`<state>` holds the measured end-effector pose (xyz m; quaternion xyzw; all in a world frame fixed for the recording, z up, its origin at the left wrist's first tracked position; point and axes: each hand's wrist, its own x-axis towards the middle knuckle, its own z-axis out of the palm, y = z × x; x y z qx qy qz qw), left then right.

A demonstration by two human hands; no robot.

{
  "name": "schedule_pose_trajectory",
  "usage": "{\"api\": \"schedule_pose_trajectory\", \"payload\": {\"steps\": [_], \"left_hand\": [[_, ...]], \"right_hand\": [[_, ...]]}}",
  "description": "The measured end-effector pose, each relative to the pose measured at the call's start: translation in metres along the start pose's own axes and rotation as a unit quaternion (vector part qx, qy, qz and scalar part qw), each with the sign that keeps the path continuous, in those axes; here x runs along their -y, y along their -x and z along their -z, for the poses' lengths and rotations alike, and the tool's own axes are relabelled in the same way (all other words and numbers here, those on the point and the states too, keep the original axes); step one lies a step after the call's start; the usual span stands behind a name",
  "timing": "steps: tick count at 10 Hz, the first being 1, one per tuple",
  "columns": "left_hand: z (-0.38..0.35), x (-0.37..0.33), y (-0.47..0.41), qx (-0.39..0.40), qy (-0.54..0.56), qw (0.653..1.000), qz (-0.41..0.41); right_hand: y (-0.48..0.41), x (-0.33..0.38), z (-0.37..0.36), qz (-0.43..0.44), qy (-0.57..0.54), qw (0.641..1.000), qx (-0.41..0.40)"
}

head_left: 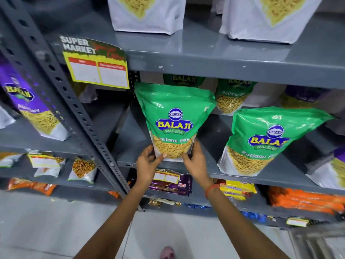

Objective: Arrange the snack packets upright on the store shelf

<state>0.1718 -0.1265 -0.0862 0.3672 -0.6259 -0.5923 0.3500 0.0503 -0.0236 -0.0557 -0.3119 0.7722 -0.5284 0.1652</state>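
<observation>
A green Balaji Ratlami sev packet stands upright at the front left of the grey middle shelf. My left hand grips its bottom left corner and my right hand grips its bottom right corner. A second green packet stands upright to the right, leaning slightly. Two more green packets stand behind, partly hidden under the shelf above.
A slotted metal upright runs diagonally on the left with a yellow price tag beside it. White packets stand on the top shelf. Purple packets sit at left; orange packs and yellow ones lie below.
</observation>
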Motion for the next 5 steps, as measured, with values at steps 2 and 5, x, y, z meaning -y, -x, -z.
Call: {"api": "schedule_pose_trajectory", "payload": {"steps": [2, 5], "left_hand": [[0.007, -0.004, 0.02, -0.003, -0.03, 1.0, 0.008], [-0.012, -0.04, 0.044, -0.029, -0.221, 0.972, 0.075]], "right_hand": [[0.02, 0.0, 0.001, 0.003, 0.009, 1.0, 0.028], [0.026, 0.016, 0.03, -0.012, 0.114, 0.986, 0.123]]}}
